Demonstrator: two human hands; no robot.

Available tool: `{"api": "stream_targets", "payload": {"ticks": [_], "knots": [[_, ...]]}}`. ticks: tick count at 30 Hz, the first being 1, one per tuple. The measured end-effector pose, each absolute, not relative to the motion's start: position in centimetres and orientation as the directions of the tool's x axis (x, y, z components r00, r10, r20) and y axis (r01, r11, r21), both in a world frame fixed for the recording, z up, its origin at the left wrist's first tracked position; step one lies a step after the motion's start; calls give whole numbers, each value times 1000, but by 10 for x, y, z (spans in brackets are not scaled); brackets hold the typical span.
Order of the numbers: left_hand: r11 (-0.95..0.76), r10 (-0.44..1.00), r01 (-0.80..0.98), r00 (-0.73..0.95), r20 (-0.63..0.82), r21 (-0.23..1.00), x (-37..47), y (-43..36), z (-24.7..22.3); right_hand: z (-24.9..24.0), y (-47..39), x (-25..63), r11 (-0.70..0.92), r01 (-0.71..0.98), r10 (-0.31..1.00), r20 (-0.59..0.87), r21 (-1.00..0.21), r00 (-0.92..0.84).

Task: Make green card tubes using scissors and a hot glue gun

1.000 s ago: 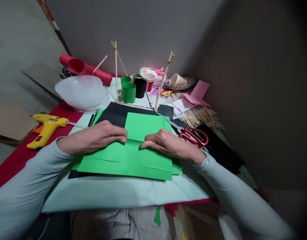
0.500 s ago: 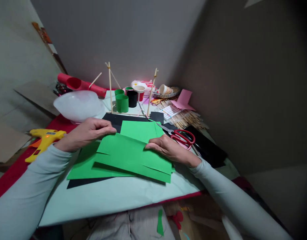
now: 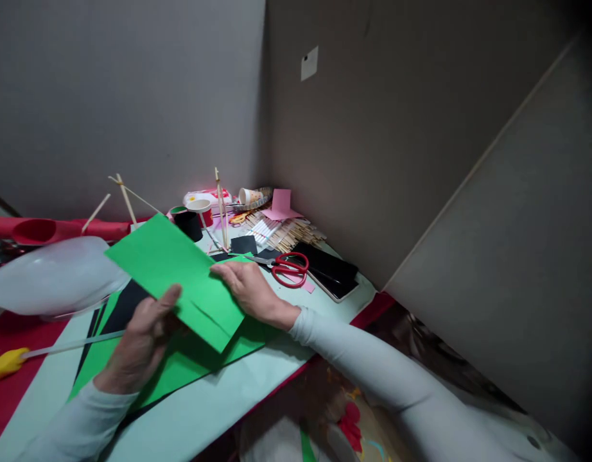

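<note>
Lifted and turned since earlier, the green sheet (image 3: 180, 263) is pinched by my left hand (image 3: 140, 337) and right hand (image 3: 255, 294), a repositioning step that I judge calls for steady support.

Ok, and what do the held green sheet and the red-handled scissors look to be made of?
Green sheet: matte paper or thin card, judging by its dull, even surface and thin edges. Scissors: blades look like metal, from their grey colour; the smooth red handles are probably plastic, though coated metal is possible.

Right of the red-handled metal scissors (image 3: 290, 269), glossy black flat slabs (image 3: 327, 264) block the way; beyond them, loose wooden sticks (image 3: 291, 234); nearer, pale-green tabletop (image 3: 286, 351) lies open.
</note>
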State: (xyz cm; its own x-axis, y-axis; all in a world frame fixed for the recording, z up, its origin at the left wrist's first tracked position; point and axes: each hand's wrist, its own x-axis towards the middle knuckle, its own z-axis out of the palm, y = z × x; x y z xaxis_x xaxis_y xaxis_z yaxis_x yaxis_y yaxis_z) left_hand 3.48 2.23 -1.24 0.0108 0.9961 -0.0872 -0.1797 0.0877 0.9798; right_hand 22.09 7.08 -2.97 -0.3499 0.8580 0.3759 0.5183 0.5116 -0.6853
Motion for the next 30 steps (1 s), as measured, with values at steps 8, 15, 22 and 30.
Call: {"api": "stream_targets", "payload": {"ticks": [8,15,22,30], "knots": [[92,975,-345,-157,-154,934,52,21,-14,-10,57,246,519,744,854,302,-422,-424],[104,946,-545,-204,-252,832,44,25,3,-24,60,324,304,951,929,238,-61,-282],[24,938,-658,-246,-246,753,39,31,5,-32,60,335,390,916,894,277,-94,-352],[-17,935,-717,-258,-243,697,30,35,13,-4,18,322,205,193,939,137,-959,-316]]}}
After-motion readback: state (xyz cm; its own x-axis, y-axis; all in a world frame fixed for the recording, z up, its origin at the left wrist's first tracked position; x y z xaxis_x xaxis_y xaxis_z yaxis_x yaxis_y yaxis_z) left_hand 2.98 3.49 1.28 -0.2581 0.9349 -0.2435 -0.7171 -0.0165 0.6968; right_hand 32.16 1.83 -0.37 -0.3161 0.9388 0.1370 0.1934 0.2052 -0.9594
